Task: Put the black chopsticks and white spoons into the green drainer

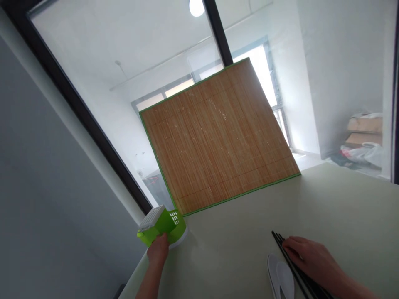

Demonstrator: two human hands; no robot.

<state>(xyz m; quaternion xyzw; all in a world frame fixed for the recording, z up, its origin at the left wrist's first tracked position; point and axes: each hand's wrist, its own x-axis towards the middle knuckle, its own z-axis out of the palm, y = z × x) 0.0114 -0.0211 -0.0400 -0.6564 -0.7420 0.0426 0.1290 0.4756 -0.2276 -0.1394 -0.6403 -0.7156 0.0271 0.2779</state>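
Observation:
My left hand (pixel 158 248) is closed on the near side of a green and white plastic holder (pixel 162 226) with square holes, at the table's left edge. Several dark chopsticks (pixel 289 261) lie on the table at the lower right. Over them rests my right hand (pixel 307 255), its fingers bent together at the chopsticks' far ends; part of the bundle is hidden beneath it. Just left of the chopsticks are white spoons (pixel 280 276), side by side and cut off by the lower frame edge.
A brown bamboo mat (pixel 218 137) with green edging stands upright at the back of the pale table (pixel 230 241), against a glass partition with dark frames. Behind the glass at right are cardboard boxes (pixel 364 128) and plastic bags. A grey wall is on the left.

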